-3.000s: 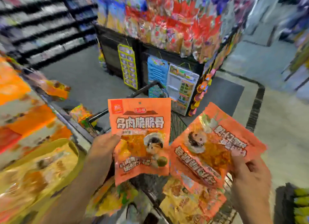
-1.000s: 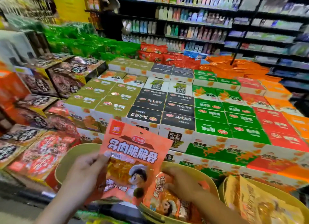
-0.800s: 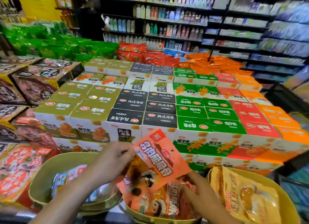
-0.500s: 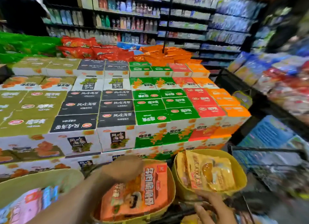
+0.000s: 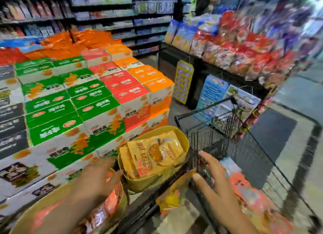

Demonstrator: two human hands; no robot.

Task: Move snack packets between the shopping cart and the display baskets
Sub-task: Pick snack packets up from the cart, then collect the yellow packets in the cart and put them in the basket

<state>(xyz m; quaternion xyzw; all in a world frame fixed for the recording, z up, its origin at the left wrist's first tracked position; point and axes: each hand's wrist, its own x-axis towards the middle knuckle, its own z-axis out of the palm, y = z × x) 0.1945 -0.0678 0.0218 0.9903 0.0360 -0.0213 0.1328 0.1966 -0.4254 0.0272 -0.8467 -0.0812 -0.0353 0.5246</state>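
Two hands are out in front, and neither one holds a packet. Her or his left hand (image 5: 97,178) hangs with relaxed fingers over the near yellow basket (image 5: 43,211), just above the orange snack packets (image 5: 106,207) lying inside it. Beside that, the second yellow basket (image 5: 181,141) holds a standing bunch of yellow packets (image 5: 152,157), apart from both hands. Off to the right, the right hand (image 5: 215,179) reaches with fingers spread straight over the black wire shopping cart (image 5: 206,139), above the blurred heap of packets in the cart (image 5: 244,190); whether it touches them I cannot tell. Stacked boxes (image 5: 87,97) rise behind.
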